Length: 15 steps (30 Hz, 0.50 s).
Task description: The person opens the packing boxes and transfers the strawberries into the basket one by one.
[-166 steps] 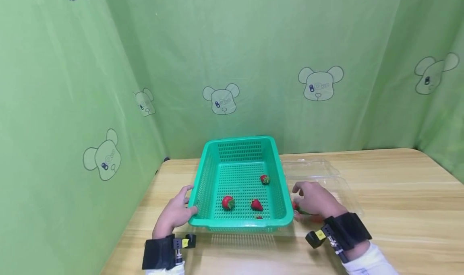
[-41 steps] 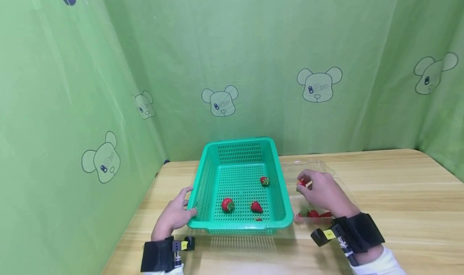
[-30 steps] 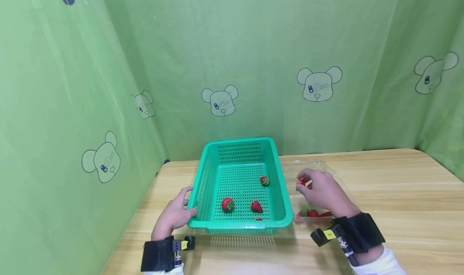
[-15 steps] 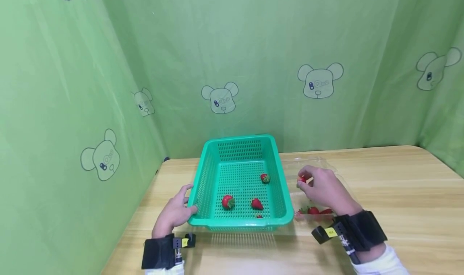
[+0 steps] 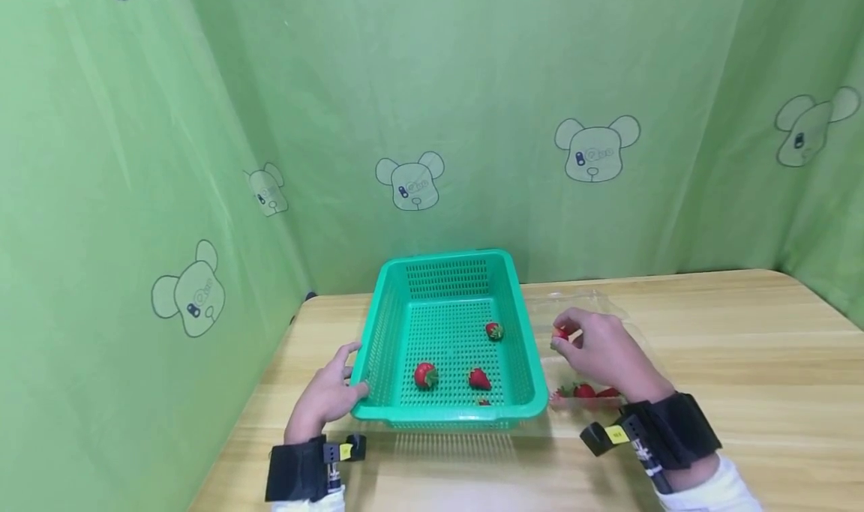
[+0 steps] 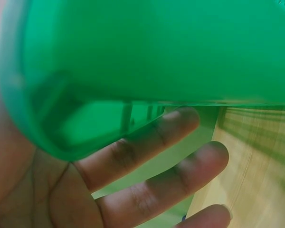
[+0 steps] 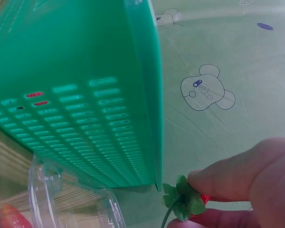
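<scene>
A green perforated plastic basket [image 5: 448, 414] holds several strawberries [image 5: 425, 375] on its floor. My left hand [image 5: 327, 396] grips the rim at the near-left corner, thumb over the edge; in the left wrist view its fingers [image 6: 147, 147] reach out beneath the rim. To the right of the basket, my right hand [image 5: 604, 351] pinches a strawberry [image 5: 560, 334] between thumb and fingertips. The right wrist view shows that strawberry's green leaves and stem [image 7: 180, 204] pointing out from the fingers. Below this hand lies a clear plastic clamshell box [image 7: 40, 204] with several strawberries [image 5: 583, 390] at its near end.
Everything stands on a light wooden table [image 5: 742, 347]. A green curtain [image 5: 486, 107] with bear-head prints hangs behind it and along both sides. The box's raised lid [image 5: 560, 303] lies toward the back, close beside the basket's right wall.
Earlier my right hand was down over the strawberries in the box; it has since risen up and back with one strawberry pinched. Over the last second both hands hold nearly still.
</scene>
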Each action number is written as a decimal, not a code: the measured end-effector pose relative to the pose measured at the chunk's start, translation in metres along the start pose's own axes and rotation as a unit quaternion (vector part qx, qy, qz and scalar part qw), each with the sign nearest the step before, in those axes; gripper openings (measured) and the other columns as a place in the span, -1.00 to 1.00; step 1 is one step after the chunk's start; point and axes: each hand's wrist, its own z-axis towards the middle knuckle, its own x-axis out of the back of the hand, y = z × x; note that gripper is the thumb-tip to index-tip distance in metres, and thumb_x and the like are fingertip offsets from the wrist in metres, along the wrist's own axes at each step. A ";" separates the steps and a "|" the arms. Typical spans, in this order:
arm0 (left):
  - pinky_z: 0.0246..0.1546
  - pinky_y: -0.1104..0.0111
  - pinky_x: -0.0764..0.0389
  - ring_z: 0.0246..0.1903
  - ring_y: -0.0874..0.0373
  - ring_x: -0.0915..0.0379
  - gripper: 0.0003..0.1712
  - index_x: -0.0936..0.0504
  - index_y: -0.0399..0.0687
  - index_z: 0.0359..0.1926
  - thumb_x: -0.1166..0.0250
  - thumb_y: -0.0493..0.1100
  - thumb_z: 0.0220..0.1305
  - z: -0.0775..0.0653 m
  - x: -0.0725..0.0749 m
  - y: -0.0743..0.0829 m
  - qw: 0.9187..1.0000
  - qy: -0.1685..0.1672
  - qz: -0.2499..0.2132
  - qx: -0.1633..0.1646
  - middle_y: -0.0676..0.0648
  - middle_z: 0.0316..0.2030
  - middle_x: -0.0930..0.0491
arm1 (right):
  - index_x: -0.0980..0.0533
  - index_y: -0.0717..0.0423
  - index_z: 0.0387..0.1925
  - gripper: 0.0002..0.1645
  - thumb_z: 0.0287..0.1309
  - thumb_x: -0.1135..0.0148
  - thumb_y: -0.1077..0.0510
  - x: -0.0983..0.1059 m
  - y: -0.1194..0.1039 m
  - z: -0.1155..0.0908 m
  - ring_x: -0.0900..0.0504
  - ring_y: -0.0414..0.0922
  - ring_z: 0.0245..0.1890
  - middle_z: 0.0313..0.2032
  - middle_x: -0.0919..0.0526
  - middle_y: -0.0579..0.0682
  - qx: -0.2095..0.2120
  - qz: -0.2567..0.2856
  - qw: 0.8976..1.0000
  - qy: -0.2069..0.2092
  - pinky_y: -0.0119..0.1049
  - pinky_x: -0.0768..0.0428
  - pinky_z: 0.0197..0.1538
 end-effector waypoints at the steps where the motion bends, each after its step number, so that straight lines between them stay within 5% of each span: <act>1: -0.05 -0.11 -0.50 0.06 -0.26 -0.43 -0.21 -0.13 -0.08 0.39 -0.19 -0.32 0.14 0.000 0.000 0.000 1.000 0.000 0.000 0.001 -0.43 0.13 -0.47 | -0.53 0.23 -0.14 -0.73 0.13 -0.25 0.18 0.000 0.000 0.000 -0.64 0.01 -0.34 -0.31 -0.69 0.13 -0.001 0.000 1.000 0.000 -0.11 -0.66 -0.38; 15: -0.05 -0.10 -0.50 0.06 -0.25 -0.44 -0.21 -0.13 -0.08 0.38 -0.19 -0.33 0.13 0.001 0.000 0.001 1.000 -0.002 -0.008 0.000 -0.42 0.12 -0.48 | -0.54 0.20 -0.20 -0.78 0.11 -0.27 0.18 -0.006 0.001 0.002 -0.65 -0.02 -0.38 -0.36 -0.70 0.09 0.021 0.000 1.000 0.019 -0.14 -0.66 -0.41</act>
